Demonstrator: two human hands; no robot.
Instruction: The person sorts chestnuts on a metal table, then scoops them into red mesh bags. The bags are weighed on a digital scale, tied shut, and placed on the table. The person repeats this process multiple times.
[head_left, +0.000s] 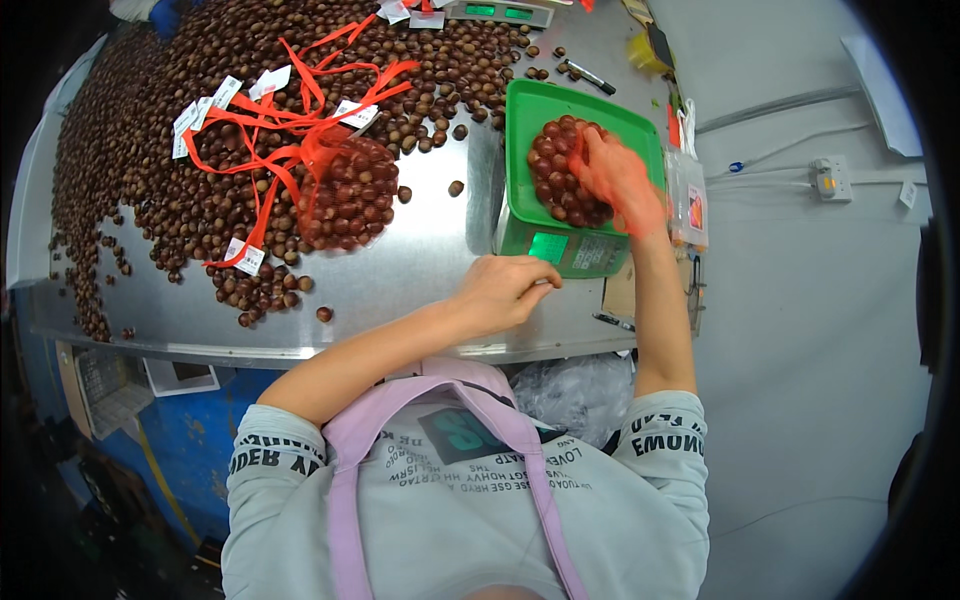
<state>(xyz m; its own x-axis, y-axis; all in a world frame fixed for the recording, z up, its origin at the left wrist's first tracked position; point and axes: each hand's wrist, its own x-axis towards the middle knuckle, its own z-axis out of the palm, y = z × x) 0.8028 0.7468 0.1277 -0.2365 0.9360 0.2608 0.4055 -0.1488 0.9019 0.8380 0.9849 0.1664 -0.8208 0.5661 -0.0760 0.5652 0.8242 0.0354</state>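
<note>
On a green scale point(640, 130) at the right of the table sits a red net bag of chestnuts point(565, 165). My right hand point(612, 172) is at the bag's upper right, its fingers closed on the netting; red mesh covers the hand and wrist, and blur hides the fingertips. My left hand point(510, 290) is at the scale's near edge, just below the lit display point(548, 247). Its fingers are curled together, and whatever may be between them is too small to name. Left of the scale lies another filled red net bag point(355, 190).
Loose chestnuts point(130, 130) heap over the table's left and far side. Red straps with white tags point(243, 257) lie on them. A second scale point(500, 12) stands at the far edge. Markers point(590, 76), a clear plastic pack point(687, 200) and a wall socket point(830, 180) are to the right.
</note>
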